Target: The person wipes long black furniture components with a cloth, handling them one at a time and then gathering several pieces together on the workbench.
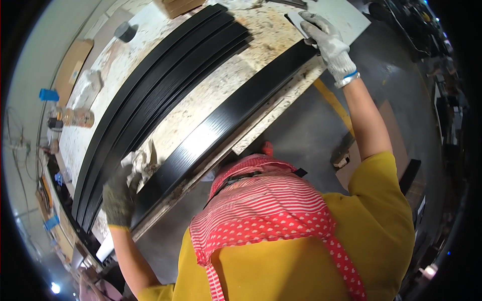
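Note:
A long black board (206, 131) with a fine wood-like grain lies slantwise along the near edge of the worktable. My left hand (119, 200), in a dark grey glove, is closed at the board's near left end; its fingertips are partly hidden. A crumpled white cloth (143, 163) touches that glove, between the board and the stack. At the far right end my right hand (326, 42), in a white knitted glove, grips the board, thumb low and fingers reaching over the end. Beyond, several black boards (165, 100) lie side by side on the table.
The speckled worktable (261, 30) carries a grey cup (125, 32), a clear bottle (83, 117), a white plastic bag (90, 85) and a cardboard box (181, 6). A white sheet (354, 22) lies beyond my right hand. Flat cardboard (394, 125) is on the floor at right.

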Demonstrator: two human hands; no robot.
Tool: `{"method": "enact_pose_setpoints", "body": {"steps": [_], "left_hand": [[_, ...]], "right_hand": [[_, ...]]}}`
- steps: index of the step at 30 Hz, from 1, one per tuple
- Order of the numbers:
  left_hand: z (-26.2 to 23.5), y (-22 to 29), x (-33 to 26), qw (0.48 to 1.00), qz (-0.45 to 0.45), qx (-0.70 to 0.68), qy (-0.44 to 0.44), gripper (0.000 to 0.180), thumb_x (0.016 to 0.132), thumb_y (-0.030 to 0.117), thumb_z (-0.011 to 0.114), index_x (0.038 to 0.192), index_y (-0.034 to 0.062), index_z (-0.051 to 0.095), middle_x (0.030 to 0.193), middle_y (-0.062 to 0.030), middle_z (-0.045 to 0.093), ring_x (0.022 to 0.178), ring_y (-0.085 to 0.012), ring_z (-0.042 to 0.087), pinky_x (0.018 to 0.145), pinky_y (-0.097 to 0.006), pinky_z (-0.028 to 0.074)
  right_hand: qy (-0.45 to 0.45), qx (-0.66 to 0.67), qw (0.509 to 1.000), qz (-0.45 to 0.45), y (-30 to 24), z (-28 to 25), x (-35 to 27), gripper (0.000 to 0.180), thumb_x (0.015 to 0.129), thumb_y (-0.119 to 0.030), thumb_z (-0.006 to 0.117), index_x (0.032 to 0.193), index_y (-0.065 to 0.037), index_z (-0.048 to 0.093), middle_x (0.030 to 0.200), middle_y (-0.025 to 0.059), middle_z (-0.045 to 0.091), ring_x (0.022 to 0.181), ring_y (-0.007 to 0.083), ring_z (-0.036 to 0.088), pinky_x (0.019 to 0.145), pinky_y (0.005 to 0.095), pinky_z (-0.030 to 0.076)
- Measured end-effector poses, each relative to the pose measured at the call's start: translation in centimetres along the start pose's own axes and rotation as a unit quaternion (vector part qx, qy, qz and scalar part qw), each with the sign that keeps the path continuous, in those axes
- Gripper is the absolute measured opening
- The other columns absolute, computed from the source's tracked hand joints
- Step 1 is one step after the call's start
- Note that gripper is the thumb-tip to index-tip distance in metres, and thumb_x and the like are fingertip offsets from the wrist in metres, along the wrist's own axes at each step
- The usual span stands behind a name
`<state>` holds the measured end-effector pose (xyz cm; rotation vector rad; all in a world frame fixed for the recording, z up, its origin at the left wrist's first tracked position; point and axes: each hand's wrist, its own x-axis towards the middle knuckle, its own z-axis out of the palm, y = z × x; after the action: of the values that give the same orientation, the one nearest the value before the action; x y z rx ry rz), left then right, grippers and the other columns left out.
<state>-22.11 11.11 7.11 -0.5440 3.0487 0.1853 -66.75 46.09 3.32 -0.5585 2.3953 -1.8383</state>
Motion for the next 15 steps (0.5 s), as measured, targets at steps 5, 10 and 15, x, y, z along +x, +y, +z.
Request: {"method": "enact_pose_setpoints", "body": {"steps": [5,10,15], "left_hand": [[1.7,-0.2,6.1,0.955,-0.169,0.030,-0.244,0.055,0.090,0.044,0.064,0.137,0.0181,0.052,0.113,-0.0199,0.068,0.106,-0.0393,0.065,0.087,-0.046,0.052],[5.6,-1.1,8.4,0.944,-0.110,0.052,-0.307,0.044,0.089,0.041,0.064,0.124,0.0156,0.061,0.114,-0.0171,0.069,0.105,-0.0365,0.066,0.090,-0.045,0.052],[4.6,-3.4,6.9,0.991,-0.094,-0.034,0.093,0.041,0.091,0.032,0.067,0.122,0.0070,0.062,0.106,-0.0200,0.067,0.098,-0.0394,0.065,0.083,-0.045,0.052]], "right_hand": [[0.004,0.248,0.968,-0.029,1.2,4.7,-2.0,0.035,0.093,-0.018,0.070,0.122,0.000,0.065,0.109,0.0028,0.067,0.092,0.0100,0.062,0.073,0.0236,0.050],[-0.036,0.203,0.978,-0.025,2.5,7.7,-3.0,0.042,0.088,-0.001,0.066,0.129,0.000,0.060,0.135,0.0144,0.058,0.121,0.0286,0.057,0.097,0.0375,0.051],[0.013,-0.342,0.867,-0.362,6.8,6.7,-1.8,0.056,0.077,0.008,0.058,0.132,-0.002,0.059,0.136,0.0211,0.057,0.126,0.0401,0.053,0.107,0.0456,0.043]]}}
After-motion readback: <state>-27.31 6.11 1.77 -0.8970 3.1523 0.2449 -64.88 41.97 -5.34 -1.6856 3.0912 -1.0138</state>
